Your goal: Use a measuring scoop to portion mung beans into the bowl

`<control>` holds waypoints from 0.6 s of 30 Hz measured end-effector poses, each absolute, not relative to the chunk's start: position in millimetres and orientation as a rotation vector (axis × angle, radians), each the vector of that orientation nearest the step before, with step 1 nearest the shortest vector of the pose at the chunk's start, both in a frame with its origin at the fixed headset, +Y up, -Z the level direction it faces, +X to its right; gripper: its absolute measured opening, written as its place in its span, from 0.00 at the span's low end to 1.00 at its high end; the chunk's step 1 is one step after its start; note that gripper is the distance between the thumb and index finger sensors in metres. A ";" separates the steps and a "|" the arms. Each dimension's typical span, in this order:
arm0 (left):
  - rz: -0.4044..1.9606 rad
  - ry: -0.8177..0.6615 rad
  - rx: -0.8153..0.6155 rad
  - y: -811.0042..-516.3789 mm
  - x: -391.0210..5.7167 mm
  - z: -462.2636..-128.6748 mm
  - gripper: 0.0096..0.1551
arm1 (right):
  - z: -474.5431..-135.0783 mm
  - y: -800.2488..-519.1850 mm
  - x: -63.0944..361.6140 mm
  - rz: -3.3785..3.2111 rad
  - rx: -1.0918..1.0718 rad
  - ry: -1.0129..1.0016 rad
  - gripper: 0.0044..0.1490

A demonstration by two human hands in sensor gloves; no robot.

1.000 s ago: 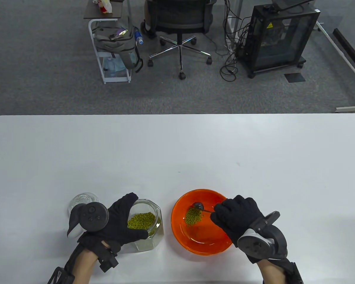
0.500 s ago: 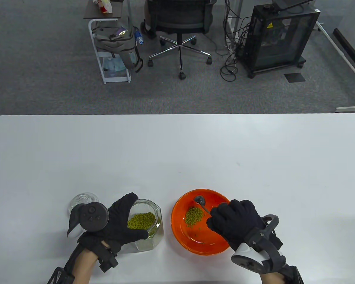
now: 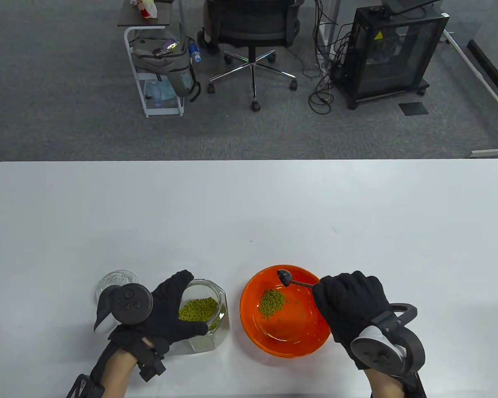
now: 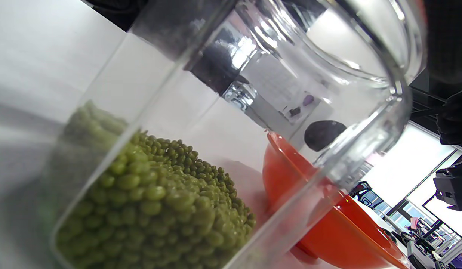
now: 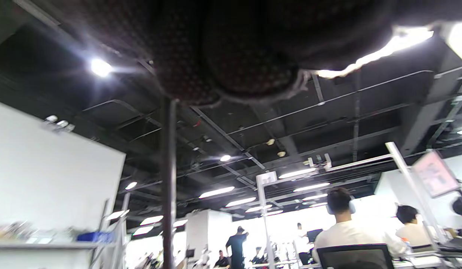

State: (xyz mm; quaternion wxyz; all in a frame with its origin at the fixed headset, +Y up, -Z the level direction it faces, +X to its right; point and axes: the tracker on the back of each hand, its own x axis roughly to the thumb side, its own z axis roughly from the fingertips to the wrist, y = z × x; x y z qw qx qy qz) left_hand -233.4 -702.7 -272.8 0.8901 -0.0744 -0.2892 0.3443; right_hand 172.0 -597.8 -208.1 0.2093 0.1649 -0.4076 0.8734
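A clear glass jar [image 3: 205,316] holding green mung beans [image 3: 198,309] stands at the front left of the table; my left hand [image 3: 166,309] grips it around the side. The left wrist view looks through the jar [image 4: 223,112] onto the beans [image 4: 156,209]. To its right sits an orange bowl [image 3: 303,340] with a small heap of beans [image 3: 272,302] and a few scattered ones. My right hand [image 3: 348,298] holds the handle of a dark measuring scoop [image 3: 284,276], its head raised over the bowl's far rim. The right wrist view shows only glove and ceiling.
A round glass lid [image 3: 115,281] lies on the table just left of my left hand. The white table [image 3: 249,207] stretches far beyond the bowl. An office chair [image 3: 253,33], a trolley and a black cabinet stand on the floor behind it.
The scoop tipped its beans into the bowl, then my right hand drew back to the right and lifted the scoop head to the bowl's far rim. The left hand and jar stayed still.
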 end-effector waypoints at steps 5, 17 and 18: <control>0.715 -0.601 -0.155 -702.7 -233.4 -272.8 0.78 | -212.1 -597.4 184.7 2.339 0.287 -1.105 0.26; 0.717 -0.601 -0.156 -703.1 -233.0 -273.0 0.78 | -232.1 -600.9 195.9 1.952 0.055 -0.739 0.26; 0.716 -0.601 -0.156 -703.0 -233.0 -273.0 0.78 | -233.7 -600.2 190.4 1.935 0.091 -0.702 0.26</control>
